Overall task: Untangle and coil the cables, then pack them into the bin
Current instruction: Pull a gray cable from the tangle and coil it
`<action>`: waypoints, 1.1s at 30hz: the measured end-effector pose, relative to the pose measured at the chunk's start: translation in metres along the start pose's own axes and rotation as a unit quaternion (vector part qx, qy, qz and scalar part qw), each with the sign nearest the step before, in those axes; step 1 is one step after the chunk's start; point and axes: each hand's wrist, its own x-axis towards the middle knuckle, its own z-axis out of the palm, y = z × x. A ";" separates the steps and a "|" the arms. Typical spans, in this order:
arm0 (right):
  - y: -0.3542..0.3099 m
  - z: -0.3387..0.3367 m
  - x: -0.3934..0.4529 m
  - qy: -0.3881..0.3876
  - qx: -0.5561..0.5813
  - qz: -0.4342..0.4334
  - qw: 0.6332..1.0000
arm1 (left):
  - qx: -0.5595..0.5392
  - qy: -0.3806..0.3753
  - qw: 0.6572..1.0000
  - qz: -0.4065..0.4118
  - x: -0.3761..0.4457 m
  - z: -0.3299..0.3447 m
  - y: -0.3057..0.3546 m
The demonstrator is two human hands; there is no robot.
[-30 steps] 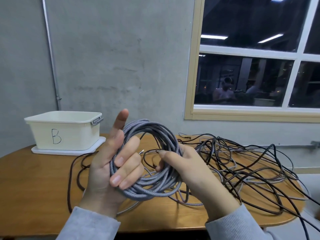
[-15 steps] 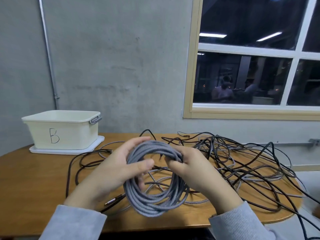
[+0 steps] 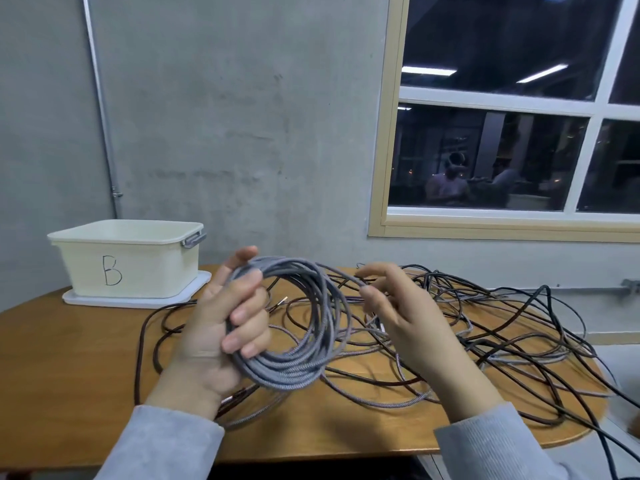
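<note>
Above the table (image 3: 79, 344) we grip the grey coil (image 3: 294, 327) in our left hand (image 3: 221, 327), fingers curled round it so the loops stay gathered. At three o'clock, our right hand (image 3: 401, 317) pinches its loose strand, feeding another turn. Ten o'clock: the bin (image 3: 128, 261).

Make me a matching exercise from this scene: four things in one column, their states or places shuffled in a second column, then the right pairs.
Things
1. grey coil
2. bin
3. right hand
4. dark cables

States or places
A. stands on a white lid at the table's far left
B. lie tangled on the table
C. held up in the left hand
D. pinches a single grey strand at the coil's top right

Pairs: 1-C, 2-A, 3-D, 4-B
</note>
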 end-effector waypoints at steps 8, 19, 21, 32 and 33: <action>0.006 -0.002 0.005 0.006 -0.104 0.003 0.995 | -0.052 -0.026 0.996 0.069 -0.001 0.007 0.003; -0.030 0.026 0.000 -0.072 0.066 0.011 0.995 | -0.086 0.072 0.978 0.174 0.000 0.028 -0.002; -0.030 0.030 0.003 -0.073 0.119 0.039 0.989 | -0.102 0.071 0.978 0.169 0.001 0.030 -0.004; -0.024 0.030 0.005 0.012 0.173 0.076 0.982 | 0.080 0.156 0.976 0.133 0.001 0.040 -0.021; -0.022 0.027 0.005 0.020 0.165 0.072 0.983 | 0.115 0.163 0.973 0.112 0.001 0.036 -0.019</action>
